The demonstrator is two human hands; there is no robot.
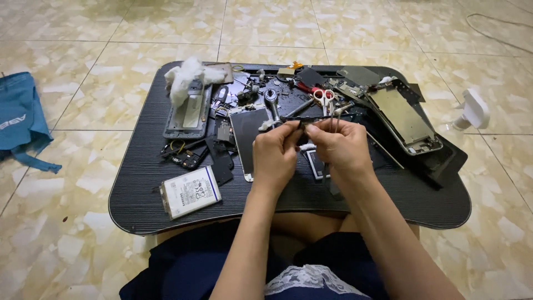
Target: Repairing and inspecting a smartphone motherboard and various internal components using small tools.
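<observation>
Dark thin strip (300, 119), head view: frame centre, held level above black lap table (139, 211) | left hand (273, 155) fingers pinched on its left end | right hand (338, 147) fingers pinched on its right end | white battery (190, 191) lower left on table | scissors (323, 98) behind hands | phone frame (404, 119) upper right

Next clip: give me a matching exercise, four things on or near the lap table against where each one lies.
Things:
1. white battery
2. cotton wad
3. blue cloth
4. scissors

Places:
A. on the floor, left of the table
B. table's near left corner
C. just beyond the hands
D. table's far left part

Pairs: 1-B, 2-D, 3-A, 4-C
</observation>
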